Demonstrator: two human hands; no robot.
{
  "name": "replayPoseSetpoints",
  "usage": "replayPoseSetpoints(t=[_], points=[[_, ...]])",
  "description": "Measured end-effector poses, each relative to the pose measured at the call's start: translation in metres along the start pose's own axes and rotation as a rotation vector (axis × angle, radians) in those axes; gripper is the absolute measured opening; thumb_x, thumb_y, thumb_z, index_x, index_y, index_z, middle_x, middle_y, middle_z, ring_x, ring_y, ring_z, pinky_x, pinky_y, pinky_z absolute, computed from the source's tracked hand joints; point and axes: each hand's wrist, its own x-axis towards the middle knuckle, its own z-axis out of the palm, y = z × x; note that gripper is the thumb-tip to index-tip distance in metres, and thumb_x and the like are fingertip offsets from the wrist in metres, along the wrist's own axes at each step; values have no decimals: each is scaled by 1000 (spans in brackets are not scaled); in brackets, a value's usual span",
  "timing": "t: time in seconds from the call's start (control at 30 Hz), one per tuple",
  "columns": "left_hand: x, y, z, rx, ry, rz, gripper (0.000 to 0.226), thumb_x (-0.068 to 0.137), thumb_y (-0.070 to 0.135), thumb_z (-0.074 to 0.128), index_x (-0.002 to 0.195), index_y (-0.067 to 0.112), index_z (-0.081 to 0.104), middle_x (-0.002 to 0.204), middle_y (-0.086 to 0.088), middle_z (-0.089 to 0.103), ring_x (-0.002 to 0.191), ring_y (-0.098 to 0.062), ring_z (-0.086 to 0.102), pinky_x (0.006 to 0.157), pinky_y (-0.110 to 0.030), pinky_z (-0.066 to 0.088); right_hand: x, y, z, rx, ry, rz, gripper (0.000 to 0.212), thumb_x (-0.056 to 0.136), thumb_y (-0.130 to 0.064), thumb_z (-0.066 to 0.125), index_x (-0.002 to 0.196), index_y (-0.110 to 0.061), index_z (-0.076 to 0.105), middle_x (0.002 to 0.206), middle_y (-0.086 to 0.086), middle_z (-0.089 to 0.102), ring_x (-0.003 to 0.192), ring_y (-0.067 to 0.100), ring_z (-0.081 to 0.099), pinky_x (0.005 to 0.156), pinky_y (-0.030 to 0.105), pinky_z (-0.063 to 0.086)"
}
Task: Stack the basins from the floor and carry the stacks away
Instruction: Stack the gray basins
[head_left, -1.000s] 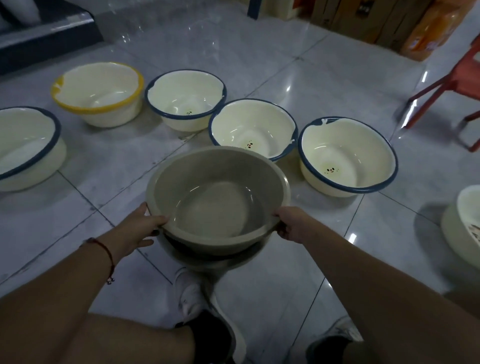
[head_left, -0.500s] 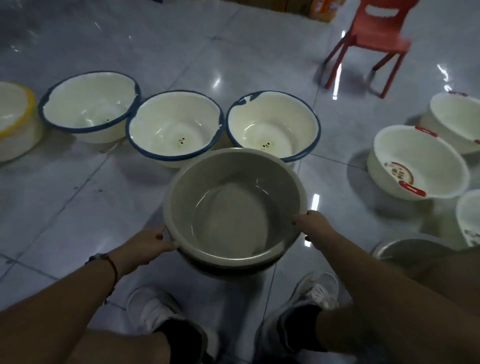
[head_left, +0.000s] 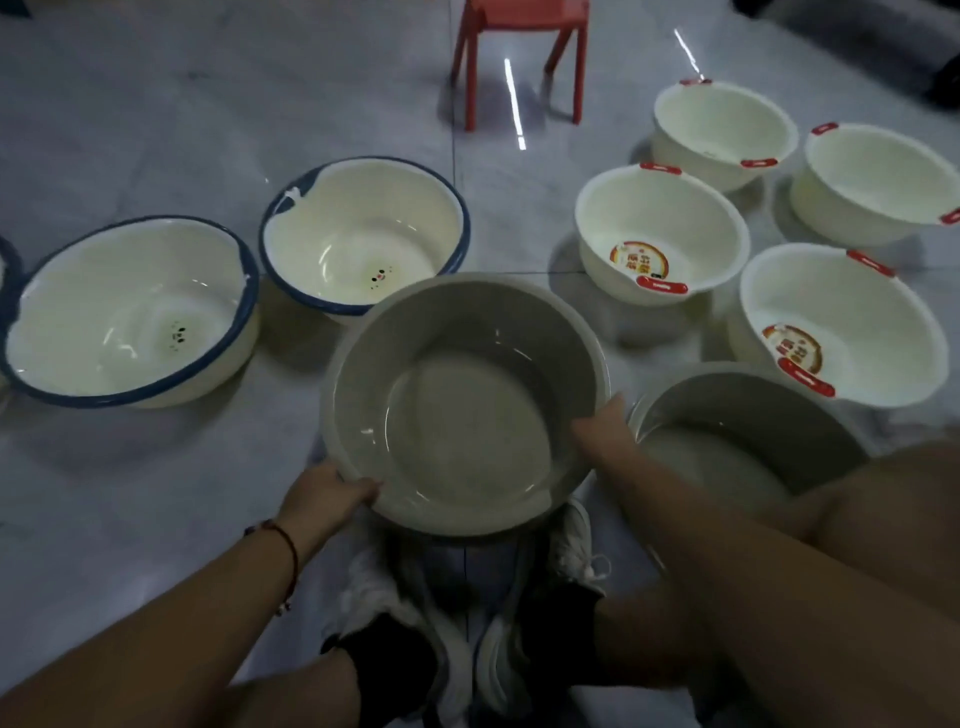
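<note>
A: Left hand (head_left: 324, 493) and right hand (head_left: 602, 434) clasp opposite rims of a round grey plastic basin (head_left: 462, 405), held above the white sneakers (head_left: 571, 545).

B: The risk?

A: A second grey basin (head_left: 748, 431) sits just right on the glossy tiled floor (head_left: 156, 104); misjudged nesting could clip rims or slip the grip.

A grey basin (head_left: 462, 400) is held above the tiled floor (head_left: 156, 104), gripped at its rim by the left hand (head_left: 324, 496) and the right hand (head_left: 605, 431). Right of it, a second grey basin (head_left: 748, 436) is seen; behind it, blue-rimmed basins (head_left: 363, 234) and red-handled white basins (head_left: 662, 231), with a red chair (head_left: 519, 31) farthest back.
</note>
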Motion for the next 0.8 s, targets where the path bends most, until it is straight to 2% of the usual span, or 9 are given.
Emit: replayPoseSetpoints(t=[0.13, 0.2, 0.27, 0.33, 0.4, 0.43, 0.57, 0.67, 0.8], points=[[21, 9, 6, 336, -48, 111, 18, 83, 37, 72, 80, 25, 59, 85, -1, 62, 79, -21, 57, 62, -27, 39, 20, 10, -4, -57, 35, 18, 64, 88, -8, 61, 140, -1, 25, 128, 21, 53, 107, 34, 56, 82, 37, 45], [35, 21, -2, 598, -86, 135, 22, 82, 48, 68, 87, 27, 63, 92, 1, 65, 83, -19, 61, 65, -27, 44, 29, 10, -4, -73, -4, 62, 80, 89, -13, 65, 149, 1, 14, 139, 22, 47, 121, 34, 53, 98, 38, 45], [48, 42, -8, 954, -117, 180, 37, 84, 51, 61, 108, 24, 68, 109, 2, 68, 97, -19, 64, 79, -29, 51, 31, 9, -7, -127, -49, 101, 90, 89, -17, 66, 154, -1, 6, 147, 21, 40, 132, 35, 45, 109, 41, 39], [53, 74, -7, 1180, -153, 253, 35, 88, 40, 58, 116, 22, 66, 118, 3, 66, 107, -19, 63, 86, -33, 52, 32, 13, -8, -237, -81, 87, 70, 93, -15, 59, 150, 1, 23, 143, 21, 45, 130, 36, 48, 106, 40, 41], [48, 115, 1, 1221, -195, 372, 35, 92, 36, 55, 123, 21, 63, 124, 0, 65, 111, -22, 62, 88, -33, 51, 35, 18, -11, -308, -116, 15, 51, 94, -23, 53, 140, -3, 46, 139, 18, 51, 125, 33, 52, 104, 37, 44], [40, 138, 8, 1206, -214, 461, 41, 94, 39, 53, 130, 20, 58, 130, -3, 62, 115, -24, 60, 90, -33, 49, 28, 18, -17, -345, -129, -35, 51, 92, -30, 53, 138, -6, 50, 139, 18, 52, 125, 32, 53, 104, 38, 45], [-11, 236, 33, 1163, -186, 841, 66, 95, 54, 48, 150, 21, 32, 147, -7, 45, 127, -29, 51, 100, -42, 46, -47, 16, -80, -513, 7, -193, 77, 89, -42, 57, 153, -13, 25, 154, 13, 33, 140, 35, 34, 113, 46, 33], [-62, 285, 49, 1054, -152, 1078, 60, 92, 53, 53, 143, 23, 40, 145, -7, 48, 125, -28, 53, 99, -43, 47, -88, 34, -134, -632, 88, -178, 81, 96, -44, 53, 158, -15, 9, 164, 13, 12, 149, 36, 15, 120, 47, 21], [-119, 300, 62, 901, -150, 1156, 58, 94, 47, 56, 143, 22, 39, 146, -4, 48, 126, -24, 52, 98, -39, 46, -99, 43, -193, -619, 177, -84, 82, 94, -39, 57, 157, -14, 11, 161, 18, 18, 146, 39, 21, 118, 52, 25]])
